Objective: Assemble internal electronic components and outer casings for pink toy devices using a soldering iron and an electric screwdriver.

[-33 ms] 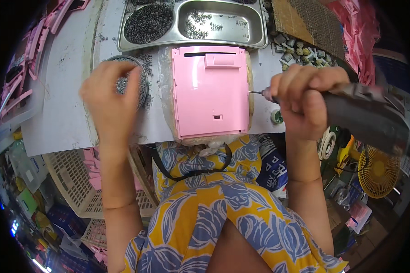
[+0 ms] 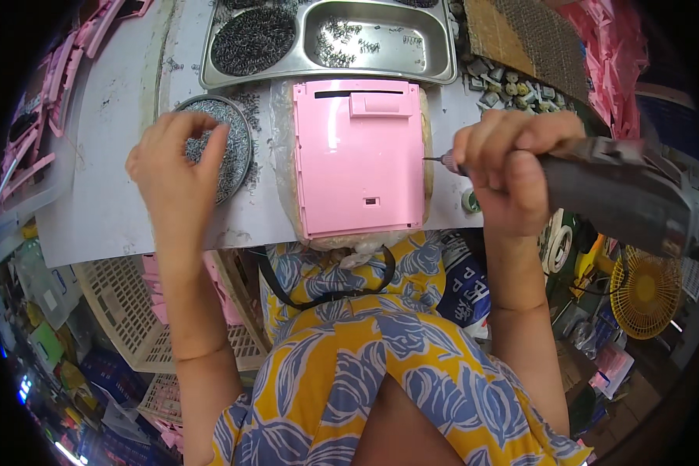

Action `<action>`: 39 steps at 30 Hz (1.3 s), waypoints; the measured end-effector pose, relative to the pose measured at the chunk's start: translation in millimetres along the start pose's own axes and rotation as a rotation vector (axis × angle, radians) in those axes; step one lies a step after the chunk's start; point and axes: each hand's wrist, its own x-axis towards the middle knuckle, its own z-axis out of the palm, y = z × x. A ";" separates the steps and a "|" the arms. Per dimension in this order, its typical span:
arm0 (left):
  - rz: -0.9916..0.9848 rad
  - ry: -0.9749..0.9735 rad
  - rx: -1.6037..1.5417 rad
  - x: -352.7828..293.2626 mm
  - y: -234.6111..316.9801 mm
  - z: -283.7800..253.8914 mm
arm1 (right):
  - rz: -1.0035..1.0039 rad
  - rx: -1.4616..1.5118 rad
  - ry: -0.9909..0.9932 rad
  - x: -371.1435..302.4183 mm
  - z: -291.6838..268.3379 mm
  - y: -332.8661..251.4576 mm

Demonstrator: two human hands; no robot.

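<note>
A pink plastic panel (image 2: 357, 167) lies on a plastic-wrapped pad (image 2: 285, 155) in front of me, with a slot near its far edge. My right hand (image 2: 512, 167) is wrapped round a dark electric screwdriver (image 2: 617, 198), held sideways. Its thin bit points left and ends near the panel's right edge; I cannot tell whether they touch. Over the near-left part of a round dish (image 2: 237, 167) of small silver screws hovers my left hand (image 2: 175, 159). Its thumb and forefinger curl together at the tips, and anything between them is too small to make out.
Beyond the panel, a metal tray (image 2: 452, 50) holds small dark metal pieces in its compartments. White-and-brass parts (image 2: 512, 89) lie beside cardboard (image 2: 520, 39) at the far right. Loose dark bits are strewn by the dish. A basket (image 2: 132, 311) with pink parts and a yellow fan (image 2: 646, 291) stand below.
My left hand has shifted slightly left and toward me, uncovering more of the dish. The screwdriver and my right hand have moved slightly left. The panel has stayed in place.
</note>
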 end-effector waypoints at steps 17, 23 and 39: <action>-0.199 -0.063 0.115 11.1 -55.7 -0.8 | 0.034 -0.104 -0.155 26.2 7.1 -30.1; -0.078 0.131 0.048 10.1 -50.6 -3.6 | 0.033 -0.087 -0.172 28.1 5.7 -33.1; 0.546 -0.106 -0.592 -34.4 83.0 22.0 | 0.102 0.063 -0.074 20.9 51.2 -45.7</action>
